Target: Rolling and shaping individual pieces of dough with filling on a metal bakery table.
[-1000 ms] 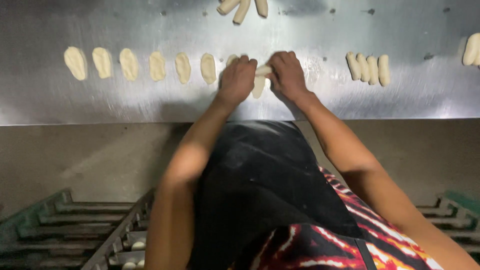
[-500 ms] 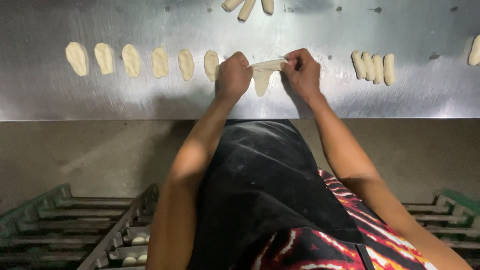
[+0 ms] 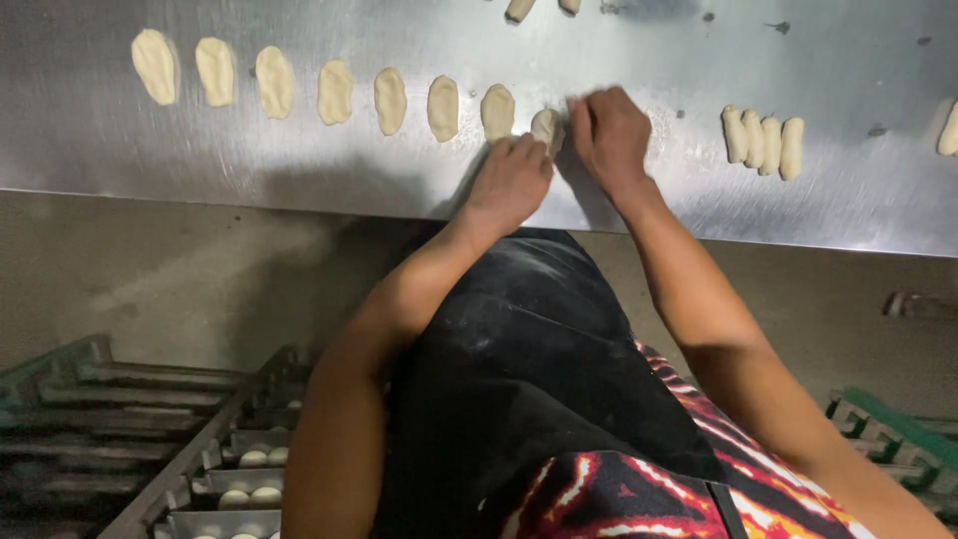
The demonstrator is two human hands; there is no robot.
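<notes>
At the steel desk (image 3: 299,150), both hands meet on one dough piece (image 3: 545,128) at the right end of the flat row. Left hand (image 3: 511,182) lies fingers down against its near left side; right hand (image 3: 611,130) has fingers curled, pinching its right edge. Dough sits on the desk, touching both hands, just beside the last flat oval (image 3: 497,110).

Doing it well, as a judgement: keep the pressure light and even so the piece stays the same shape as its neighbours, keep the gap to the last oval matching the row, and avoid smearing soft dough on steel.

Count: seven flat ovals in the row (image 3: 334,92) left of the hands, plus the one being handled. Four rolled sticks (image 3: 763,142) packed together on the right. Two pieces (image 3: 519,8) cut off at the top edge, one (image 3: 948,130) at the right edge. Below the desk, crates (image 3: 239,469) hold small dough balls, too partly seen to count.
</notes>
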